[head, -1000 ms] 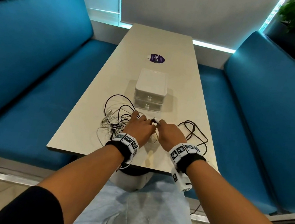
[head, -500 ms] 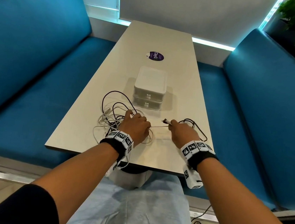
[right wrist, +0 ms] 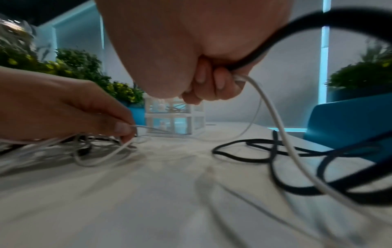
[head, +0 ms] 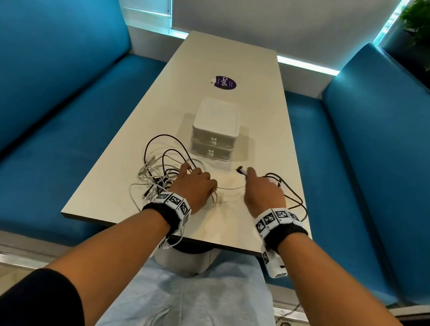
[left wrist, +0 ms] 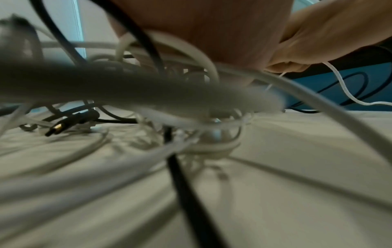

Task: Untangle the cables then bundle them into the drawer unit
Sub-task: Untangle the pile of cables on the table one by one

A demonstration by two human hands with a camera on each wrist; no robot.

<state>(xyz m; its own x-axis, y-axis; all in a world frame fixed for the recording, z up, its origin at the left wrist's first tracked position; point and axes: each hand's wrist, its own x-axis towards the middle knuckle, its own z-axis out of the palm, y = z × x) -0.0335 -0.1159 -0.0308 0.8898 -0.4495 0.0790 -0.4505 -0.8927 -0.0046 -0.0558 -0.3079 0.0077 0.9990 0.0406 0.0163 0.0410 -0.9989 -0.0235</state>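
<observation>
A tangle of white and black cables (head: pixel 157 175) lies on the table in front of a white two-drawer unit (head: pixel 215 133), whose drawers are both closed. My left hand (head: pixel 198 178) rests on the tangle's right side. In the right wrist view its thumb and finger (right wrist: pixel 122 128) pinch a thin white cable (right wrist: pixel 273 120). My right hand (head: pixel 250 174) grips the same white cable (head: pixel 229 188) near its plug end (head: pixel 242 170), fingers curled round it (right wrist: pixel 212 83). The cable runs slack between the hands. A separate black cable (head: pixel 292 195) lies looped under and right of my right hand.
The beige table (head: pixel 234 57) is long and narrow, with a purple sticker (head: pixel 225 83) beyond the drawer unit. Blue benches (head: pixel 39 116) flank both sides. The black cable's loops reach the table's right edge. A black plug with a gold tip (left wrist: pixel 61 126) lies in the tangle.
My right hand has moved right, away from the left, drawing the white cable's plug end out of the tangle. The left hand stays on the pile.
</observation>
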